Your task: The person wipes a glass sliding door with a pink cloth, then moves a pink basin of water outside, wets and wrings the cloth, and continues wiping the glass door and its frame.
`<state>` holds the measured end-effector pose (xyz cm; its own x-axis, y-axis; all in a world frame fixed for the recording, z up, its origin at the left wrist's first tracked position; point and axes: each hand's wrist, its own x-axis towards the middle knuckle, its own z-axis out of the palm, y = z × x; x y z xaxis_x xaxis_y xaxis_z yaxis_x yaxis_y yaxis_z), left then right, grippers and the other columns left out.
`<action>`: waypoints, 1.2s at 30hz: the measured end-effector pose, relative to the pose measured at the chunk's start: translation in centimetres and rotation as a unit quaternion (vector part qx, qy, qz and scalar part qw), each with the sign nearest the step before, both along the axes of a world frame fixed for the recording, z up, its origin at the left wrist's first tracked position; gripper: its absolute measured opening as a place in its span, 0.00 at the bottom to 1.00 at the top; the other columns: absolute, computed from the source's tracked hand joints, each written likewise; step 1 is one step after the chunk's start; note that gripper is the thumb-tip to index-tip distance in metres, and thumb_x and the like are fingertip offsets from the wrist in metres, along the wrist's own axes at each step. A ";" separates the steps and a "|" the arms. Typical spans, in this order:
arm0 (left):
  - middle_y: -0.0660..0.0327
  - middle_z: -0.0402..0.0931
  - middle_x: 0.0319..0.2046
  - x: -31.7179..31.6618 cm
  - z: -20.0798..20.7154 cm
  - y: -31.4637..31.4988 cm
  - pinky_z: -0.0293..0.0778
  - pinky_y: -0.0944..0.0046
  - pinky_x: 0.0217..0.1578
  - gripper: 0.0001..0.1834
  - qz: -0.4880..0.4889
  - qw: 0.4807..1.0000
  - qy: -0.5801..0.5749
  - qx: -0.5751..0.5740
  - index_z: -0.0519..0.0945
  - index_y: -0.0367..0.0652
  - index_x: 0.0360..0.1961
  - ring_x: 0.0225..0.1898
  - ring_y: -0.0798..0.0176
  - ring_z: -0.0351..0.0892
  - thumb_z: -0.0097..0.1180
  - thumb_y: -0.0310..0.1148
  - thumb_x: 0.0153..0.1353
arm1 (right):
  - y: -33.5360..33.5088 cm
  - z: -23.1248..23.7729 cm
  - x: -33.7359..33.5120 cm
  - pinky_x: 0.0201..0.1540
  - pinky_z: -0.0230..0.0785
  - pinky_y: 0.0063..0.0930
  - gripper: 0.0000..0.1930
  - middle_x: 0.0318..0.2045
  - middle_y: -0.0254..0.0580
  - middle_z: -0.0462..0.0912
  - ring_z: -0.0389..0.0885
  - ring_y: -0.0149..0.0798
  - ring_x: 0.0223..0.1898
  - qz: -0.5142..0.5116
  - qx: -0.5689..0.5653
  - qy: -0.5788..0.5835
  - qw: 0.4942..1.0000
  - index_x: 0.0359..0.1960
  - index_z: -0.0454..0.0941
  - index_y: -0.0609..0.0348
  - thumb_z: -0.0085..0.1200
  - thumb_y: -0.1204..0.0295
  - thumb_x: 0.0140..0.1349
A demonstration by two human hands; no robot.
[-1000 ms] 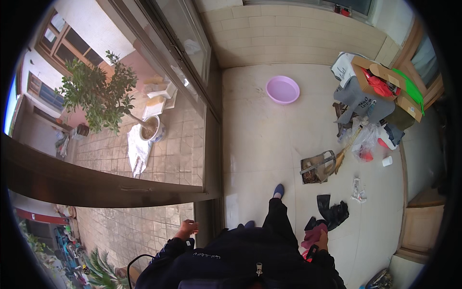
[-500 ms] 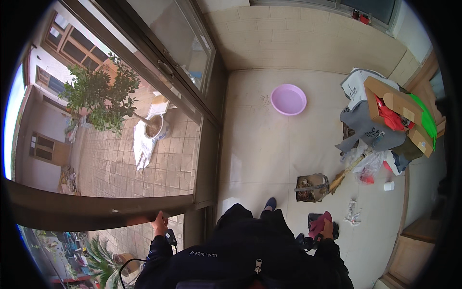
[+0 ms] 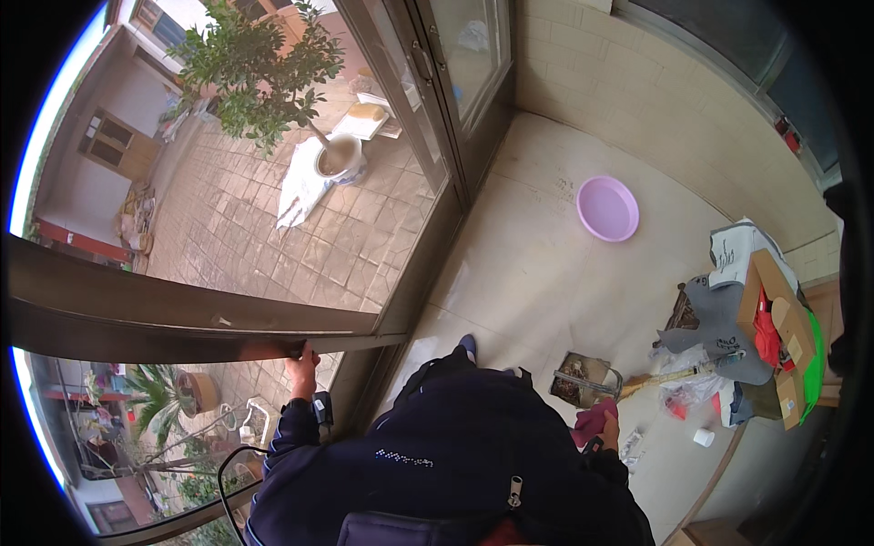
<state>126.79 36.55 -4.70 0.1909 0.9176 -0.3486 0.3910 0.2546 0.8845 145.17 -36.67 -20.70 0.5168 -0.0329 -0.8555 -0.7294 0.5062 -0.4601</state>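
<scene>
My left hand (image 3: 303, 371) is at the brown metal rail (image 3: 196, 318) of the big glazed frame on the left, with its fingers closed on the rail's lower edge. A crumpled maroon cloth (image 3: 592, 420) is in my right hand (image 3: 609, 431), low on the right beside my dark jacket. The cloth hangs near the dustpan; part of that hand is hidden behind the cloth and the sleeve. Both wrists carry small black devices.
A dustpan (image 3: 578, 380) with debris and a straw broom (image 3: 645, 384) lie ahead on the right. Beyond are a purple basin (image 3: 607, 209), a cardboard box (image 3: 790, 337), plastic bags and a white cup (image 3: 703, 438). Outside the glass stands a potted tree (image 3: 339, 159).
My view and body have turned left, so the basin, dustpan and box appear farther right. My left hand remains at the rail, and the maroon cloth stays in my right hand.
</scene>
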 end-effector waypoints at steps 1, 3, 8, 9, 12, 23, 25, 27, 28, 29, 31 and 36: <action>0.59 0.77 0.32 0.0 0.1 -0.2 0.80 0.69 0.26 0.14 -0.009 0.999 0.000 0.033 0.75 0.33 0.39 0.26 0.67 0.79 0.62 0.32 0.59 | 0.5 0.2 0.8 0.48 0.74 0.47 0.15 0.41 0.46 0.80 0.81 0.50 0.42 0.009 -0.002 0.001 1.000 0.48 0.72 0.58 0.47 0.65 0.64; 0.60 0.75 0.26 -0.1 0.4 -0.5 0.76 0.69 0.23 0.13 -0.023 0.998 0.002 0.065 0.75 0.32 0.38 0.22 0.68 0.76 0.61 0.31 0.59 | 1.5 0.4 2.3 0.48 0.74 0.48 0.14 0.41 0.46 0.81 0.81 0.51 0.42 0.025 -0.006 -0.002 1.000 0.47 0.73 0.58 0.46 0.65 0.64; 0.57 0.78 0.25 -0.4 0.8 -0.4 0.79 0.67 0.22 0.14 -0.038 0.992 0.056 0.111 0.75 0.29 0.35 0.21 0.66 0.79 0.62 0.31 0.58 | 4.6 0.0 6.7 0.48 0.74 0.47 0.13 0.40 0.44 0.81 0.81 0.50 0.42 0.051 0.018 -0.038 0.998 0.46 0.74 0.57 0.50 0.65 0.62; 0.56 0.79 0.24 -0.5 0.8 -0.4 0.79 0.67 0.23 0.14 -0.045 0.991 0.039 0.119 0.76 0.29 0.35 0.22 0.66 0.80 0.62 0.32 0.57 | 5.3 -0.4 7.8 0.48 0.74 0.46 0.13 0.40 0.44 0.81 0.81 0.49 0.41 0.065 0.016 -0.046 0.997 0.46 0.74 0.56 0.51 0.65 0.62; 0.56 0.79 0.22 -0.7 0.9 -0.1 0.77 0.66 0.23 0.13 -0.063 0.987 0.077 0.127 0.77 0.30 0.33 0.22 0.65 0.81 0.62 0.32 0.57 | 6.7 -1.5 10.4 0.46 0.75 0.43 0.14 0.40 0.44 0.81 0.81 0.47 0.41 0.115 -0.003 -0.059 0.992 0.47 0.74 0.56 0.52 0.66 0.61; 0.57 0.81 0.24 1.4 1.5 -0.3 0.76 0.67 0.24 0.12 -0.072 0.985 0.079 0.133 0.80 0.33 0.37 0.22 0.67 0.80 0.64 0.32 0.55 | 10.2 -1.9 15.5 0.48 0.75 0.45 0.19 0.45 0.46 0.80 0.80 0.48 0.45 0.166 -0.013 -0.034 0.985 0.54 0.72 0.57 0.53 0.71 0.60; 0.57 0.80 0.24 1.8 1.7 -0.6 0.75 0.68 0.24 0.12 -0.059 0.987 0.099 0.113 0.78 0.33 0.36 0.24 0.68 0.80 0.64 0.30 0.55 | 10.3 -2.0 15.6 0.49 0.74 0.48 0.18 0.46 0.47 0.80 0.80 0.50 0.45 0.214 0.023 0.009 0.977 0.53 0.72 0.57 0.50 0.70 0.62; 0.57 0.81 0.25 1.9 1.9 -0.7 0.76 0.67 0.25 0.13 -0.058 0.989 0.066 0.123 0.79 0.33 0.38 0.24 0.68 0.80 0.64 0.30 0.55 | 9.9 -2.1 15.2 0.51 0.73 0.48 0.17 0.45 0.47 0.80 0.80 0.50 0.45 0.234 0.034 0.007 0.972 0.51 0.72 0.58 0.51 0.67 0.63; 0.58 0.81 0.23 1.8 2.0 -0.7 0.77 0.66 0.28 0.12 -0.087 0.982 0.106 0.132 0.79 0.33 0.37 0.24 0.67 0.81 0.64 0.29 0.54 | 9.5 -1.9 14.7 0.52 0.72 0.47 0.17 0.46 0.47 0.80 0.80 0.51 0.45 0.246 0.037 0.008 0.968 0.50 0.73 0.59 0.51 0.64 0.63; 0.57 0.82 0.23 1.7 2.1 -0.7 0.77 0.65 0.29 0.12 -0.101 0.974 0.135 0.150 0.80 0.34 0.38 0.25 0.66 0.82 0.64 0.29 0.53 | 9.1 -1.7 14.1 0.53 0.72 0.47 0.18 0.46 0.48 0.80 0.80 0.51 0.45 0.239 0.000 0.022 0.971 0.49 0.73 0.60 0.52 0.61 0.63; 0.56 0.83 0.25 1.2 2.0 -0.5 0.78 0.62 0.32 0.13 -0.128 0.959 0.188 0.170 0.81 0.36 0.39 0.27 0.63 0.83 0.63 0.29 0.53 | 7.8 -0.6 12.6 0.54 0.71 0.45 0.19 0.47 0.47 0.80 0.79 0.49 0.46 0.259 0.073 -0.013 0.963 0.52 0.72 0.60 0.51 0.61 0.64; 0.52 0.83 0.37 -0.3 1.3 0.3 0.78 0.59 0.41 0.16 -0.182 0.926 0.264 0.198 0.81 0.39 0.44 0.37 0.55 0.84 0.62 0.27 0.51 | 6.3 4.1 9.2 0.54 0.72 0.42 0.20 0.46 0.47 0.79 0.78 0.47 0.49 0.248 0.030 -0.031 0.968 0.56 0.70 0.56 0.47 0.62 0.66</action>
